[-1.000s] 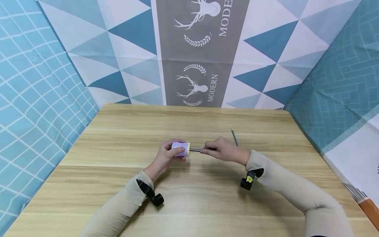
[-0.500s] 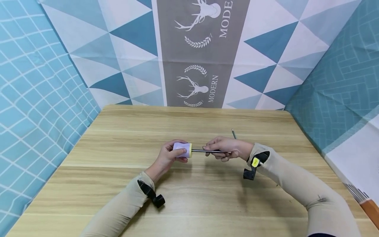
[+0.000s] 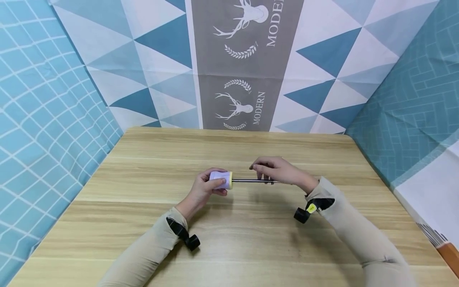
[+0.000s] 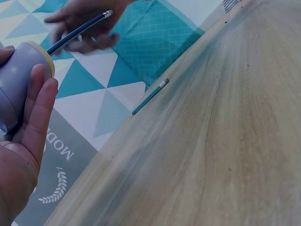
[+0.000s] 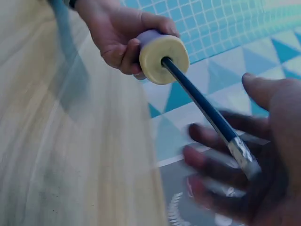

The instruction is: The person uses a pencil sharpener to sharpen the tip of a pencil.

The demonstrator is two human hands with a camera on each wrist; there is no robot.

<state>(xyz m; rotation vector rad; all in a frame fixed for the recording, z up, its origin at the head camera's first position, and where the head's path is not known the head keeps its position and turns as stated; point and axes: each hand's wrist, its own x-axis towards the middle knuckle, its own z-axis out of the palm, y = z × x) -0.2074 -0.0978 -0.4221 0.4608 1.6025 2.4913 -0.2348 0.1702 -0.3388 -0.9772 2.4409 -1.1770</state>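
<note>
In the head view my left hand [image 3: 201,192] grips a small purple pencil sharpener [image 3: 216,178] with a yellow end, held above the table. A dark pencil [image 3: 247,181] sticks out of the yellow end, pointing right. My right hand [image 3: 283,170] hovers around the pencil's far part, its fingers apart and not closed on it. The right wrist view shows the pencil [image 5: 202,104] entering the hole in the yellow face [image 5: 153,63], its silver end close to my right palm. In the left wrist view, fingers [image 4: 40,113] lie along the sharpener.
A second, green pencil [image 4: 149,97] lies on the wooden table [image 3: 229,247]; in the head view it is hidden by the right arm. Patterned cloth [image 3: 236,71] hangs behind the table and at both sides. Each wrist wears a small black camera [image 3: 191,242].
My right hand turned over along the pencil, then loosened its grip and lifted slightly, its fingers now spread. The left hand and sharpener stay almost where they were.
</note>
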